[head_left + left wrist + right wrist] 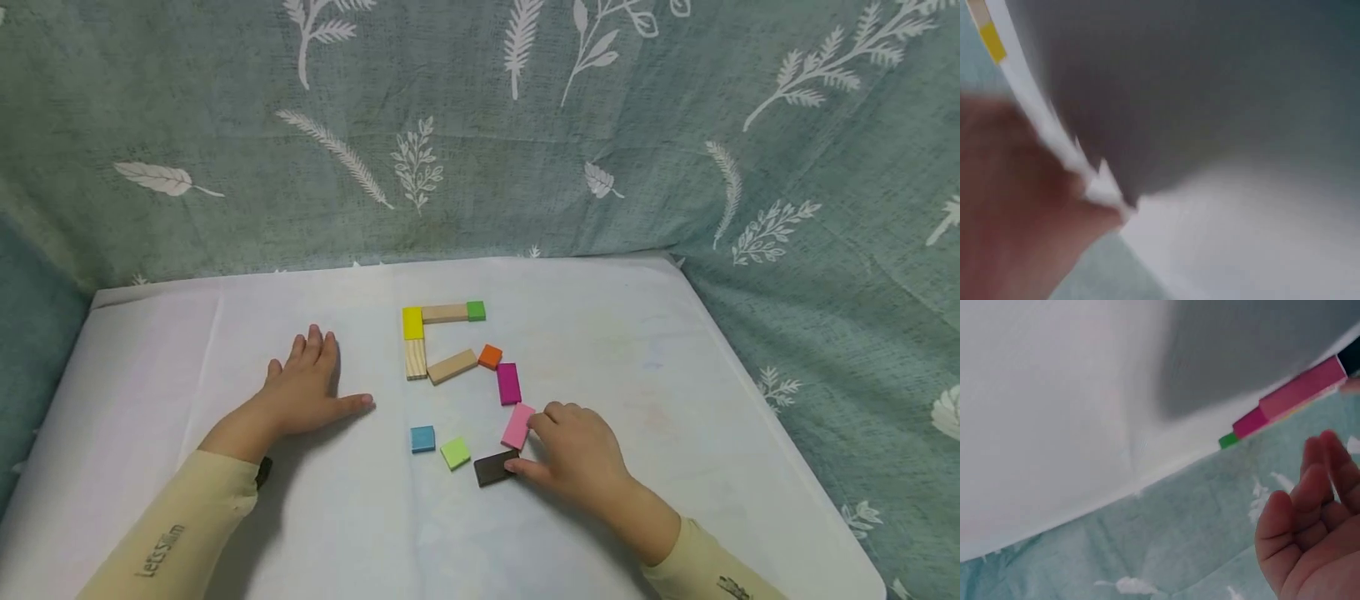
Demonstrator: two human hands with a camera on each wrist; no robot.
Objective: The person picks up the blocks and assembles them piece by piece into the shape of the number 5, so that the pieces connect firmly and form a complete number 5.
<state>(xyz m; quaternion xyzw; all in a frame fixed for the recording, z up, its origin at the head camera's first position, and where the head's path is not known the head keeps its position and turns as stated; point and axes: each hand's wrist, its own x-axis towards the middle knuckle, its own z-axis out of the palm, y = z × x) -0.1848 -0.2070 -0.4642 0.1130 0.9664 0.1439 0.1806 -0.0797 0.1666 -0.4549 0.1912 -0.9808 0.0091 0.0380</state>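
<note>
My right hand (577, 454) is at the lower right of the blocks, fingers loosely bent. Its thumb touches the right end of a black block (491, 470), while the index fingertip meets the right edge of a pink block (516, 427). In the right wrist view, pink and magenta blocks appear beyond the bent fingers (1313, 487). Above the pink one lies a magenta block (508, 383), then an orange square (491, 357). Lime (455, 452) and blue (422, 439) squares lie left of the black block. Spread flat on the cloth, my left hand (303, 396) holds nothing.
A yellow block (412, 322), a striped wooden block (416, 359), two plain wooden blocks (446, 313) and a green square (476, 311) continue the curving line at the back. White cloth (637, 350) covers the table; a green leaf-patterned curtain (465, 167) hangs behind.
</note>
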